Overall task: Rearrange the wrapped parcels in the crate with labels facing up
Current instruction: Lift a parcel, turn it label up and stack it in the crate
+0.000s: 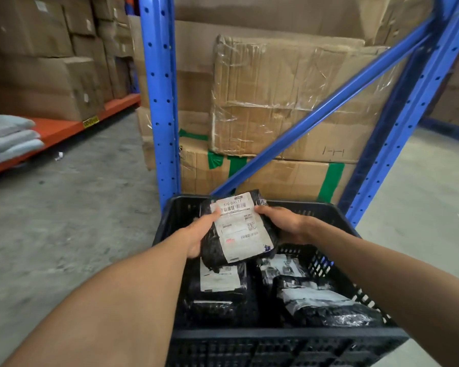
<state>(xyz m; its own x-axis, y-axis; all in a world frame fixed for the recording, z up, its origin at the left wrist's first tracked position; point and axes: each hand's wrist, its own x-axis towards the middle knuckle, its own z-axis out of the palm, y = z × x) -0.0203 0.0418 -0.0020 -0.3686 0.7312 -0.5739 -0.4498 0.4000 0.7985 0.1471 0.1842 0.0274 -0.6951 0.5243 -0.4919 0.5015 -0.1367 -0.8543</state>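
Note:
A black plastic crate (289,337) stands on the floor in front of me. Above its far half I hold a black wrapped parcel (215,254) with its white shipping label (240,229) facing up. My left hand (200,234) grips the parcel's left edge and my right hand (281,221) grips its right edge. Inside the crate lie other black parcels: one at the left (220,292) with its label up, one at the right front (326,305) with a crumpled label showing, and one behind it (278,266).
A blue rack upright (159,102) and diagonal brace (323,107) rise just behind the crate, with taped cardboard boxes (289,96) stacked behind them. An orange shelf (59,131) with folded grey cloth (8,139) runs along the left. Concrete floor (77,207) lies to the left.

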